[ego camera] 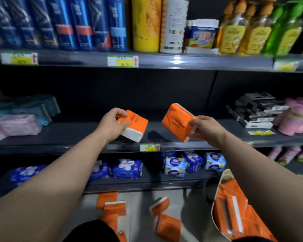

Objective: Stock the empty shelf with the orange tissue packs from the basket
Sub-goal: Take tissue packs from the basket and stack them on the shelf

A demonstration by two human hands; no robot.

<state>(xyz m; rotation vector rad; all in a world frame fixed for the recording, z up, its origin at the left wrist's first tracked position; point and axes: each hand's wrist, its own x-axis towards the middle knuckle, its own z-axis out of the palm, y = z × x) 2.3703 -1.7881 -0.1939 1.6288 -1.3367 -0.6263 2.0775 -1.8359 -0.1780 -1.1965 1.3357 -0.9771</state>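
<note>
The fingers (120,111) of the left hand (110,125) are closed round the near end of one orange tissue pack (137,125). A second pack (176,119) is pinched at its near corner by the curled fingers of the right hand (205,128). Both are held tilted in the air over the front edge of the empty shelf (68,135), apart from each other and clear of its surface. Spare packs (234,212) are seen in the basket (212,213) at lower right, and others are scattered on the floor (140,203). The packs are judged light, soft and squashy, with a slick plastic wrap. A hold across the short end, firm but not crushing, is advised.
</note>
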